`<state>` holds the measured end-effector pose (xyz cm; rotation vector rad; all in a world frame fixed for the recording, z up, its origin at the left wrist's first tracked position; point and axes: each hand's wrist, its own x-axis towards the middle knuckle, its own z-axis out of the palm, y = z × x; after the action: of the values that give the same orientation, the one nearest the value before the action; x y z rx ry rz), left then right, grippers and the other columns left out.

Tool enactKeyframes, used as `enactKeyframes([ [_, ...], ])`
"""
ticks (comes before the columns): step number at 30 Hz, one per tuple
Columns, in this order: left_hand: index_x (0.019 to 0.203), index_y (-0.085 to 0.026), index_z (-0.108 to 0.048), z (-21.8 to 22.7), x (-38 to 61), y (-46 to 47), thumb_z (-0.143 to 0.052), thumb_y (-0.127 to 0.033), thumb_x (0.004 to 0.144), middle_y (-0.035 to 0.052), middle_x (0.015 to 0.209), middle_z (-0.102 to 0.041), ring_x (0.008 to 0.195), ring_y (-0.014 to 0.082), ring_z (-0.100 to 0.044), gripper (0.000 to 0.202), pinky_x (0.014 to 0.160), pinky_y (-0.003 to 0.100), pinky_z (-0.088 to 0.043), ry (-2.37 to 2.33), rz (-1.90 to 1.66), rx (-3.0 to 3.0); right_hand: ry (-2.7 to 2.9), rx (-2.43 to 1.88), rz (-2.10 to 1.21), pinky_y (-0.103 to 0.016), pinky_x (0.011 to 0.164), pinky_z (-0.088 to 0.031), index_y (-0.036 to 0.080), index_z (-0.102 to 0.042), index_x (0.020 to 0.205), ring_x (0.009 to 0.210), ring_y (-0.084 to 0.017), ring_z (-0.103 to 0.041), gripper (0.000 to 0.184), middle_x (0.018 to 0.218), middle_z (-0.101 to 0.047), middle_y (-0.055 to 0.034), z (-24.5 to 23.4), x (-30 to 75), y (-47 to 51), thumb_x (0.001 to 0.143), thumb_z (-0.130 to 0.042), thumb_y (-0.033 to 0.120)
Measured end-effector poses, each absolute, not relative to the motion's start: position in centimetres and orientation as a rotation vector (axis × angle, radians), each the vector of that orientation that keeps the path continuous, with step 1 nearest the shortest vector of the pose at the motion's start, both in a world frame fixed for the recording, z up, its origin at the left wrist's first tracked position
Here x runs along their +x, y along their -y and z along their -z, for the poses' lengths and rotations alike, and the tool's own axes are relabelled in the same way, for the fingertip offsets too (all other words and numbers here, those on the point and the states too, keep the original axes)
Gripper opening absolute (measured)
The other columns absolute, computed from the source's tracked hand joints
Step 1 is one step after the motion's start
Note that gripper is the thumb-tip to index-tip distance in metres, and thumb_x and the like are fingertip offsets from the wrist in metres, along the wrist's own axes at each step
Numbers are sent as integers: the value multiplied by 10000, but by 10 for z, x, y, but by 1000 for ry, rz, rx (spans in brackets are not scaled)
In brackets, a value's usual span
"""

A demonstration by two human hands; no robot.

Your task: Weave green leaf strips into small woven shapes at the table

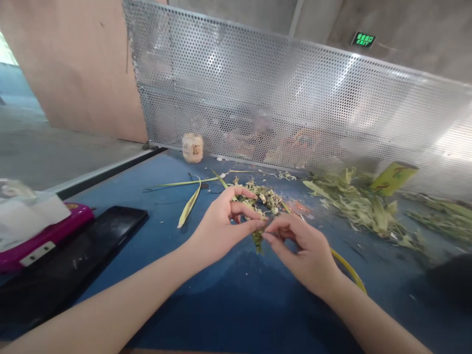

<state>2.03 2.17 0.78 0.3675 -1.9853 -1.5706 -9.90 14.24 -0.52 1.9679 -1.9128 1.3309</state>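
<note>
My left hand (224,219) reaches in with thumb and index finger pinched at the near edge of a ring-like wreath of dried leaves and small pale flowers (271,199). Facing it, my right hand (302,248) is also closed in a pinch at that edge, its fingertips almost meeting the left ones. A green, leafy bit of the wreath (258,242) hangs below the fingertips. What exactly lies between the fingertips is too small to make out. Long green leaf blades (190,204) lie on the blue table, left of the wreath.
Piles of dried leaves (354,201) lie at the right, with a yellow-green card (394,178) standing among them. A yellow cord (348,268) curves behind my right wrist. At the left are a black phone-like slab (110,231) and a magenta power strip (79,216). A jar (192,147) stands before the perforated metal screen (221,69).
</note>
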Motion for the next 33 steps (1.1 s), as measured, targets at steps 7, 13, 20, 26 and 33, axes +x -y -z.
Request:
enactKeyframes([
  [7, 963, -213, -406, -8, 21, -24, -650, -309, 677, -32, 682, -631, 550, 72, -448, 388, 552, 216, -355, 1947, 1578, 332, 1936, 2004, -1473, -178, 495, -450, 198, -491, 719, 553, -81, -528, 69, 638, -543, 21, 4, -103, -141, 780, -522, 190],
  [13, 964, -203, -416, -8, 21, -23, -671, -295, 652, -23, 687, -626, 553, 76, -492, 414, 550, 220, -370, 1913, 1701, 259, 1892, 2109, -1570, -210, 546, -474, 236, -476, 949, 644, -103, -534, 202, 743, -529, -2, -2, -106, -149, 779, -496, 130],
  [20, 921, -178, -456, -9, 19, -24, -673, -100, 628, -41, 635, -616, 625, 94, -592, 373, 668, 250, -443, 1706, 2113, 115, 1676, 2308, -1490, -226, 534, -440, 250, -532, 911, 608, -106, -471, 214, 720, -515, -5, -10, -114, -156, 736, -570, 133],
  [26, 925, -187, -490, -10, 22, -28, -678, -53, 608, -49, 612, -623, 619, 98, -598, 393, 648, 248, -453, 1718, 2263, 11, 1594, 2434, -1671, -283, 569, -432, 252, -571, 907, 678, -148, -497, 161, 733, -524, -33, -11, -118, -156, 748, -592, 257],
  [33, 932, -171, -513, -7, 20, -25, -678, -34, 603, -44, 604, -628, 604, 87, -594, 393, 647, 237, -455, 1622, 2361, 10, 1553, 2469, -1604, -298, 568, -416, 285, -563, 992, 677, -161, -482, 315, 683, -512, -24, -8, -115, -160, 701, -637, 193],
])
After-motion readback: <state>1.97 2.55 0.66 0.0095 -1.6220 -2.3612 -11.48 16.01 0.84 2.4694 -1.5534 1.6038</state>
